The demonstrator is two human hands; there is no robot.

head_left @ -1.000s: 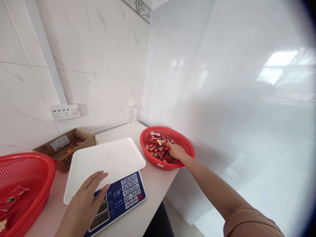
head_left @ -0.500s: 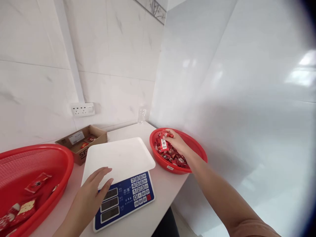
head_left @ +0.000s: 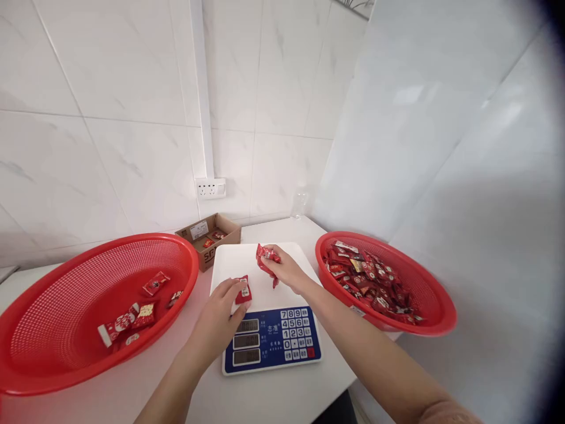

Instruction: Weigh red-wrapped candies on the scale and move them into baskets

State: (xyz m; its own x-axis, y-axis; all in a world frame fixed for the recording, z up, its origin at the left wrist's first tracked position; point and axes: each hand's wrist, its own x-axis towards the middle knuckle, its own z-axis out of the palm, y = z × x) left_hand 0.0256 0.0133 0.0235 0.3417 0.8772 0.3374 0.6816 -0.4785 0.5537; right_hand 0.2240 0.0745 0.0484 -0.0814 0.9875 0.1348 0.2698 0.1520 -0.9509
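An electronic scale (head_left: 272, 341) with a white weighing tray and blue keypad panel sits on the table before me. Over the tray's far part, my right hand (head_left: 282, 268) is closed around red snack packets (head_left: 266, 259); how many is hidden. At the near left of the tray, my left hand (head_left: 223, 309) has fingers and thumb around another red snack packet (head_left: 243, 291) with a pale label. To the right stands a red plastic basket (head_left: 435, 321) heaped with similar small packets. A larger red basket (head_left: 70, 277) at left has several packets in its bottom.
Behind the scale's left corner is an open cardboard box (head_left: 209, 256) with a few small packets inside. A clear plastic container (head_left: 301, 202) stands in the table's back corner. A socket (head_left: 210, 188) is on the tiled wall; a smooth panel rises at right.
My right hand has come from the right basket to above the scale, carrying red packets. A packet is now at my left hand's fingers. The view has turned left.
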